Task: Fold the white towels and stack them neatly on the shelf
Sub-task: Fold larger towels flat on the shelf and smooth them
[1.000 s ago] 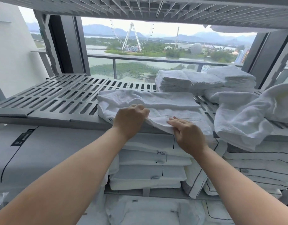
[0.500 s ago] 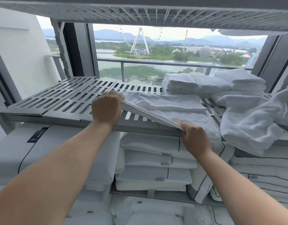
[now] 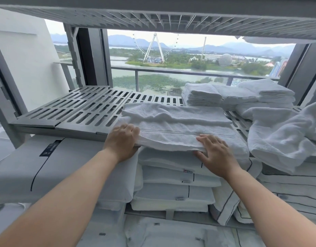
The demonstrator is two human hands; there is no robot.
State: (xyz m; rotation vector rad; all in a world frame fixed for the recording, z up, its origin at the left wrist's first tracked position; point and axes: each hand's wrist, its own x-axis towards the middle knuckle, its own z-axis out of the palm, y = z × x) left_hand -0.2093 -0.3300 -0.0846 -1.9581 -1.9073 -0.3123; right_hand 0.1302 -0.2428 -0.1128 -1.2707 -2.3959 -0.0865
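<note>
A folded white towel (image 3: pixel 173 127) lies at the front edge of the grey slatted shelf (image 3: pixel 78 111). My left hand (image 3: pixel 122 139) grips its near left corner, fingers curled over the cloth. My right hand (image 3: pixel 214 153) holds the near right edge, fingers flat on top and the thumb underneath. Behind it at the back right stands a stack of folded white towels (image 3: pixel 201 94), with more folded ones (image 3: pixel 266 91) beside it. A crumpled unfolded towel (image 3: pixel 282 139) hangs over the shelf's front edge at the right.
Another slatted shelf (image 3: pixel 171 16) runs close overhead. Below the working shelf lie stacked white pillows and bedding (image 3: pixel 173 179). A window with a balcony rail (image 3: pixel 171 71) is behind the shelf. Grey uprights (image 3: pixel 5 86) frame the left side.
My left hand carried the towel's left end rightwards over the rest, completing a fold. Both hands now hold the folded towel's near edge. The camera has moved closer.
</note>
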